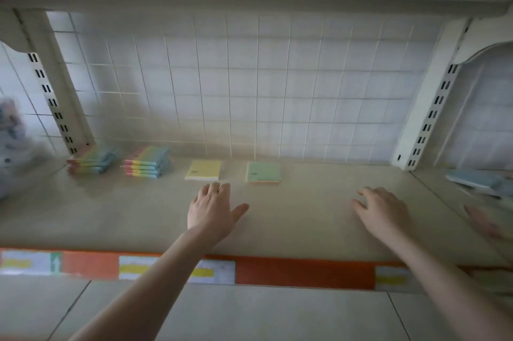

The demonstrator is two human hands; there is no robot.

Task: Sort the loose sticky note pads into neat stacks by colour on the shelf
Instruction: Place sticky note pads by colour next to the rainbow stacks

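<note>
A wire grid panel (249, 85) backs the beige shelf (305, 218), whose front edge carries an orange strip (305, 271) with price labels. Along the back lie two rainbow pad stacks (94, 159) (147, 161) (left end), then a yellow pad (204, 170) and a green pad (263, 172), apart from each other. Both grips are released and hold nothing: the left hand (212, 210) hovers flat just before the yellow pad, the right hand (381, 208) spread further right.
</note>
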